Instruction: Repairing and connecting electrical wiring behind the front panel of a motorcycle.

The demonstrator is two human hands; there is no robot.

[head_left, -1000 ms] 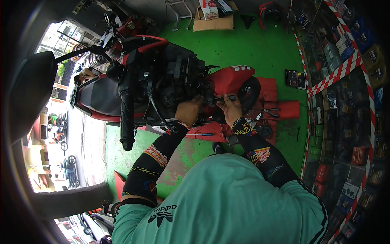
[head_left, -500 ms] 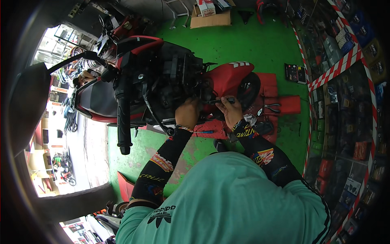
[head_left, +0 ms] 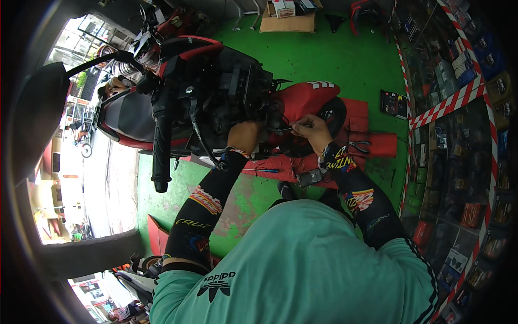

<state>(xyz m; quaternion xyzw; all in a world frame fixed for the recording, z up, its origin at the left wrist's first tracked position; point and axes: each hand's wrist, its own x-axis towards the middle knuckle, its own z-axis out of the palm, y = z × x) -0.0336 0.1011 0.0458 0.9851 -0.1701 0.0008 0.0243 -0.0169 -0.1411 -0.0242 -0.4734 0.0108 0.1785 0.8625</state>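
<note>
R hand [head_left: 314, 131] pinching thin tool [head_left: 284, 129] nr red fender [head_left: 303, 100], L hand [head_left: 244, 137] at m/cycle [head_left: 233, 86], grip hidden, can't tell.

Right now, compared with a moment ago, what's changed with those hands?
The right hand moved forward, nearer the red fender, and turned its fingers leftward, still pinching a slim tool. The left hand stayed at the motorcycle; pliers stayed on the red mat.

Me in a mint-green shirt [head_left: 302, 262] and black sleeves [head_left: 226, 179]
My shirt bears a black leaf-shaped emblem [head_left: 214, 289] and black stripes [head_left: 424, 258] by the right arm; yellow lettering [head_left: 341, 162] and striped patches [head_left: 205, 200] brighten my sleeves.
</note>
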